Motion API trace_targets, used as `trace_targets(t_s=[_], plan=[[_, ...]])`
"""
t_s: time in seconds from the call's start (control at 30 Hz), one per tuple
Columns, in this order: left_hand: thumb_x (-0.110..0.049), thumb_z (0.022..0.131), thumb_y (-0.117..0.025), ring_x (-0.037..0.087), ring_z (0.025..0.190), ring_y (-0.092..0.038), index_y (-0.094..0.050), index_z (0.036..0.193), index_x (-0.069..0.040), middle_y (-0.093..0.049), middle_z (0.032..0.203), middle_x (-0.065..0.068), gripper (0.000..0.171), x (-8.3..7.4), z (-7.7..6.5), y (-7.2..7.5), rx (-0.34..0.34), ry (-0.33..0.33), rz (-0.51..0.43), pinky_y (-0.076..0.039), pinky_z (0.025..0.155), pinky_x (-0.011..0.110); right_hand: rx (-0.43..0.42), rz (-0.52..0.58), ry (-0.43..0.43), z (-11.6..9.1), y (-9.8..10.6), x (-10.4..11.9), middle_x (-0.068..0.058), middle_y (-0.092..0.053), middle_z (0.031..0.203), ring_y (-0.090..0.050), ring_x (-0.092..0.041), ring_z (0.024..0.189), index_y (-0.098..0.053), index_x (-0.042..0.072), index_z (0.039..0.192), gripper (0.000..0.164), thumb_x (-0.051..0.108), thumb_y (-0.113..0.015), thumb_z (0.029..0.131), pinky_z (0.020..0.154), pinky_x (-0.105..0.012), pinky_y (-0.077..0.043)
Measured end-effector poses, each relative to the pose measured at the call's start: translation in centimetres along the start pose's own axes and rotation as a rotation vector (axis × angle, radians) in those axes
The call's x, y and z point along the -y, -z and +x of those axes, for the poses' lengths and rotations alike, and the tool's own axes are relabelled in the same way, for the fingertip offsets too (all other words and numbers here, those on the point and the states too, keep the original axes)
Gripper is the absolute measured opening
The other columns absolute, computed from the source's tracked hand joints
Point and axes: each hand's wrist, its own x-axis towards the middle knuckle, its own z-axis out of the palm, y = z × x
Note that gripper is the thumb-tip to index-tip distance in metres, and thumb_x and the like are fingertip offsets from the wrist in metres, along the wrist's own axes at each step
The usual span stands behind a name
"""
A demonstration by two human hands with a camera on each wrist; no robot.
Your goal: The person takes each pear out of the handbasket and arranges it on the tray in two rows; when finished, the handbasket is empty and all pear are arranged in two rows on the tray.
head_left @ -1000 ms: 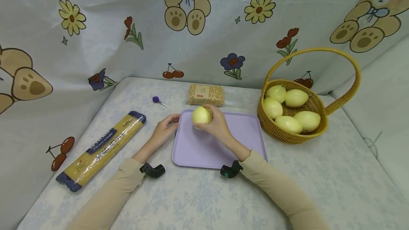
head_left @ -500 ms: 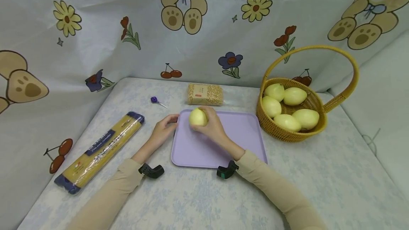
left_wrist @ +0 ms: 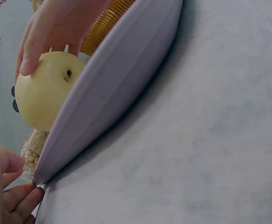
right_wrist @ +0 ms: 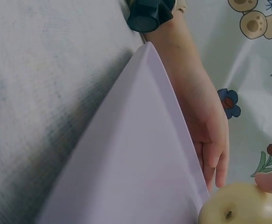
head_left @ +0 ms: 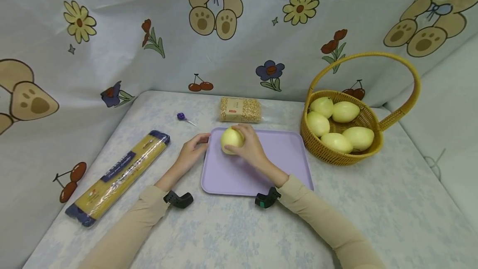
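Observation:
My right hand point(head_left: 251, 146) grips a round, pale yellow pear point(head_left: 231, 140) over the left part of a lilac tray point(head_left: 261, 177), its thumb on the near side and its fingers on the far side. The dark pit of the pear point(left_wrist: 47, 91) faces the left wrist camera. Whether its underside rests on the tray cannot be told. At the tray's left rim, my left hand point(head_left: 192, 152) touches the edge with its fingertips, thumb apart from them. In the right wrist view, the left hand point(right_wrist: 204, 116) lies along that rim.
A wicker basket point(head_left: 336, 159) with a tall handle holds several pale yellow pears on the right. Behind the tray lies a bag of yellow grains point(head_left: 240, 110). A purple lollipop point(head_left: 181, 116) and a long pack of spaghetti point(head_left: 119, 177) lie on the left.
My right hand has brought the pear slightly to the left and lower over the tray. The left hand stays at the tray's rim.

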Motion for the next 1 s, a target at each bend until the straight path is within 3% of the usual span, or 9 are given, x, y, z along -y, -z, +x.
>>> trace_targets(t_s=[0.27,0.43,0.63,0.83,1.0], plan=[[-0.013,0.095,-0.055,0.036,0.123,-0.052,-0.051,0.134,0.000,-0.057,0.130,0.024,0.041,-0.4,0.1,-0.2,0.001,-0.020,-0.018,-0.035,0.111,0.052,0.026,-0.009,-0.002,0.1,0.7,0.0,-0.019,-0.048,0.135,-0.048,-0.035,0.126,-0.055,0.003,0.129,0.062,0.020,-0.080,0.075,0.105,-0.051,-0.044],[-0.013,0.095,-0.056,0.032,0.123,-0.053,-0.053,0.133,-0.004,-0.059,0.130,0.019,0.039,-0.4,0.0,-0.2,0.002,0.001,0.009,-0.038,0.110,0.048,-0.021,0.000,0.000,0.1,2.8,-0.1,-0.018,-0.048,0.135,-0.046,-0.035,0.127,-0.055,0.002,0.128,0.056,0.020,-0.076,0.080,0.107,-0.052,-0.039],[-0.015,0.095,-0.056,0.030,0.123,-0.053,-0.054,0.132,-0.008,-0.060,0.129,0.016,0.038,0.1,0.0,-0.2,-0.003,0.016,0.013,-0.038,0.111,0.047,-0.140,-0.014,0.019,-0.2,7.8,-1.6,-0.022,-0.052,0.131,-0.048,-0.036,0.122,-0.054,-0.003,0.126,0.048,0.015,-0.071,0.085,0.102,-0.053,-0.042],[-0.016,0.095,-0.056,0.031,0.123,-0.054,-0.054,0.133,-0.007,-0.060,0.129,0.017,0.039,0.0,0.0,-0.3,0.001,0.005,0.016,-0.037,0.111,0.048,-0.300,0.019,-0.019,-0.5,13.7,-3.8,-0.022,-0.055,0.128,-0.048,-0.035,0.117,-0.056,-0.003,0.124,0.040,0.011,-0.066,0.088,0.099,-0.053,-0.043],[-0.015,0.095,-0.056,0.032,0.123,-0.053,-0.053,0.133,-0.007,-0.060,0.128,0.019,0.039,-0.3,-0.2,-0.2,-0.002,0.014,0.014,-0.036,0.111,0.050,-0.389,-0.020,-0.067,-0.6,17.0,-6.0,-0.024,-0.055,0.126,-0.047,-0.038,0.120,-0.056,-0.005,0.123,0.038,0.013,-0.063,0.090,0.100,-0.053,-0.041]])
